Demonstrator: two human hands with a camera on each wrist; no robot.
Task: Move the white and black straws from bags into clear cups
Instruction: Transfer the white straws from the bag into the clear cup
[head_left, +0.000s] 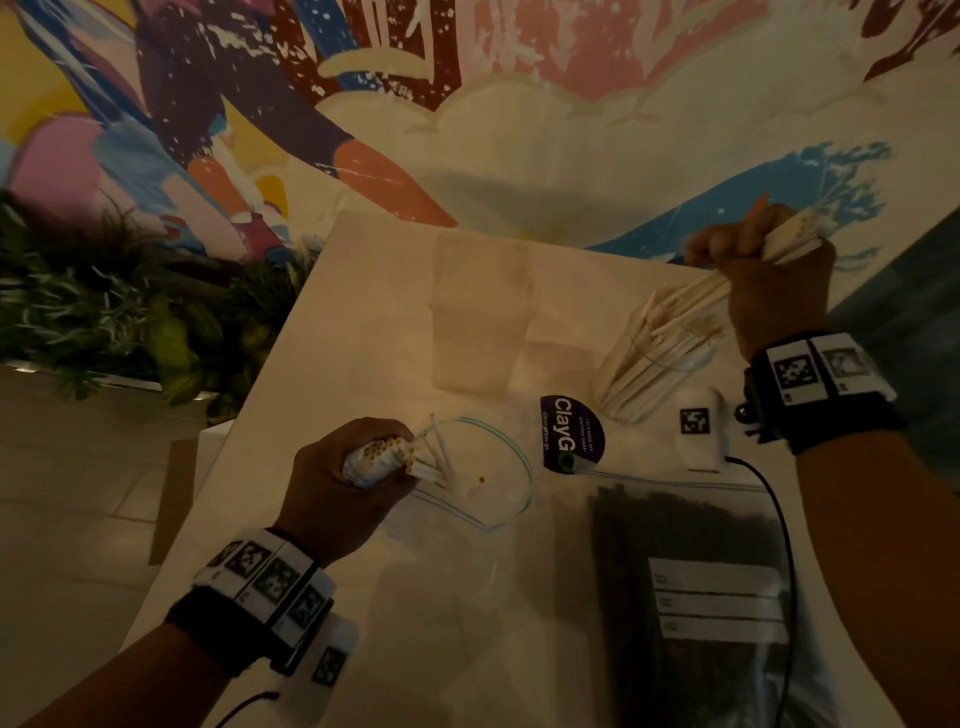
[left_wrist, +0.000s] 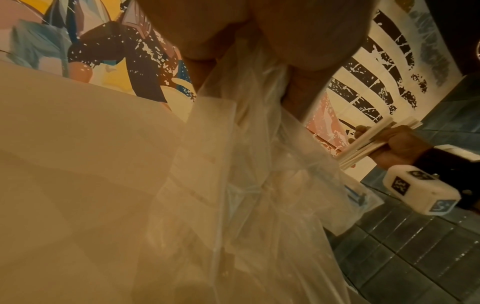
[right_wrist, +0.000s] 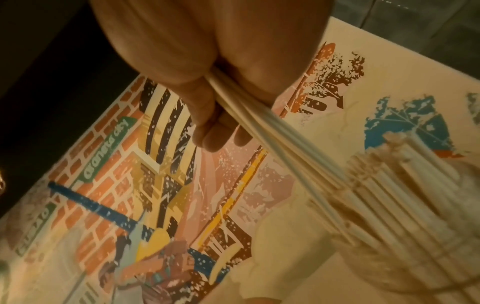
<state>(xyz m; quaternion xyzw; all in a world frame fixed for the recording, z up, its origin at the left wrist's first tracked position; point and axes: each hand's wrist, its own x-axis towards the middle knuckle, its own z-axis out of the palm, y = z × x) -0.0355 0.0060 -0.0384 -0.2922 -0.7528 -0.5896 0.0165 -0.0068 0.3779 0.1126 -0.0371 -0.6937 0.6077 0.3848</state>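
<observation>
1. Right now, the right hand (head_left: 769, 270) is curled tight around a bunch of white straws (head_left: 727, 283), and it is up above the table (head_left: 363, 291).
2. The low ends of that bunch point down into a clear cup (head_left: 649, 364) that is already packed with white straws.
3. From the right wrist, the same bunch (right_wrist: 259, 131) slants out from under the fingers (right_wrist: 207, 131) toward the full cup (right_wrist: 415, 236).
4. The left hand (head_left: 343, 488) is squeezed around the clear bag (head_left: 483, 483) and the white straws inside it (head_left: 384, 457), so the round straw ends poke out by the thumb.
5. A few loose white straws stick out into the open mouth of that bag.
6. From the left wrist, the crumpled bag (left_wrist: 246, 185) hangs down from the closed fingers (left_wrist: 298, 41).
7. Another clear cup (head_left: 480, 312) stands farther back on the table, and what is in it cannot be told.
8. The bag of black straws (head_left: 685, 597) lies flat on the near right part of the table.
9. A dark round sticker (head_left: 571, 434) sits between the two bags and the cups.
</observation>
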